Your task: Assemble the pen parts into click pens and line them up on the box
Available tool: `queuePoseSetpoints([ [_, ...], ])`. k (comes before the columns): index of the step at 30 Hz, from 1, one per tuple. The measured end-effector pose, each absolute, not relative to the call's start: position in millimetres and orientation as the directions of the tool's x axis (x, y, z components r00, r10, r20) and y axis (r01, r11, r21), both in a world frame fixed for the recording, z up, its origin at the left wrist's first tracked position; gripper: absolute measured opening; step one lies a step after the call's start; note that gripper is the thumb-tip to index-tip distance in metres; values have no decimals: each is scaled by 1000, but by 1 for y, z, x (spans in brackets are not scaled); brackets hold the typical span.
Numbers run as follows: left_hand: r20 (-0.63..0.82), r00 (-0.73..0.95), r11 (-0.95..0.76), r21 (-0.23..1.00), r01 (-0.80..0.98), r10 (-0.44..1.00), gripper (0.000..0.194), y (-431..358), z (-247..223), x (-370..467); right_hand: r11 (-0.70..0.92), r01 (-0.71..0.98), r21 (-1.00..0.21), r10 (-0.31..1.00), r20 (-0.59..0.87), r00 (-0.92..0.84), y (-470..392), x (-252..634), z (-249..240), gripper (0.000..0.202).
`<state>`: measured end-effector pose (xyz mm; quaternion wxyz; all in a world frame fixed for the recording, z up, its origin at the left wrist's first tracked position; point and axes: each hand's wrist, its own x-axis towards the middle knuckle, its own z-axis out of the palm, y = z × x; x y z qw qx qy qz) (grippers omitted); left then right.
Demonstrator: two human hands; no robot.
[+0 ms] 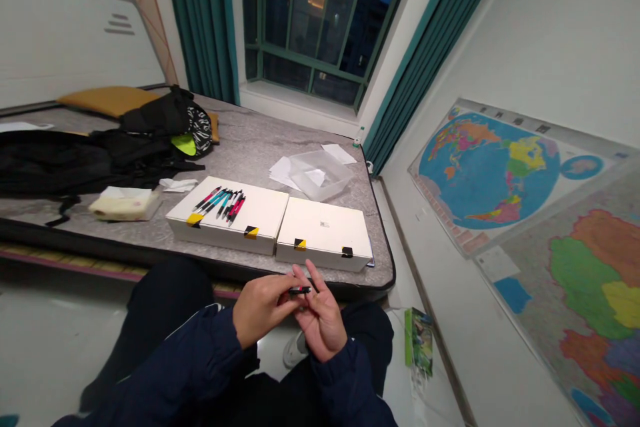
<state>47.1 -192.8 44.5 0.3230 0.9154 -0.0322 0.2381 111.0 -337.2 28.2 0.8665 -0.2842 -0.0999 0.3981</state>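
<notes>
A short length of a black pen with a little red on it [300,290] shows between my two hands, above my lap. My left hand [263,310] is closed, pinching the pen between thumb and fingertips. Beside it, my right hand [323,323] is turned palm up with its fingers spread; the pen's end lies close against these fingers, and whether they touch it I cannot tell. Several red, blue and black pens [223,203] lie in a row on the left white box [260,213]. Just beyond my right hand sits the right white box [325,223].
Behind the boxes, a clear plastic tray [323,177] rests on white papers [280,173]. Tissues [125,203] and black bags [100,160] occupy the left of the grey mattress [240,133]. A map [500,167] hangs on the right wall; a green box [419,340] stands on the floor.
</notes>
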Motion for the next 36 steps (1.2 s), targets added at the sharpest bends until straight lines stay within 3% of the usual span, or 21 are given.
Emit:
queuePoseSetpoints([
  [9,370,926,-764,618,-187,73,17,-188,40,44,432,-696,-573,765,-176,620,-336,110,27,66],
  [16,433,901,-741,605,-291,-1,15,-184,44,45,428,-677,-599,774,-144,617,-342,110,37,43],
  [20,474,880,-726,614,-309,27,15,-178,52,46,359,-473,-805,676,-126,726,-345,110,33,18],
  [24,490,871,-745,569,-349,-34,18,-173,52,45,193,-284,-939,657,-92,748,-346,112,26,24],
  [30,442,895,-735,586,-340,-62,17,-175,52,44,72,-51,-996,619,5,786,-347,119,29,21],
  [36,369,924,-730,604,-319,-98,28,-170,66,44,15,346,-938,433,318,844,-359,125,52,8],
])
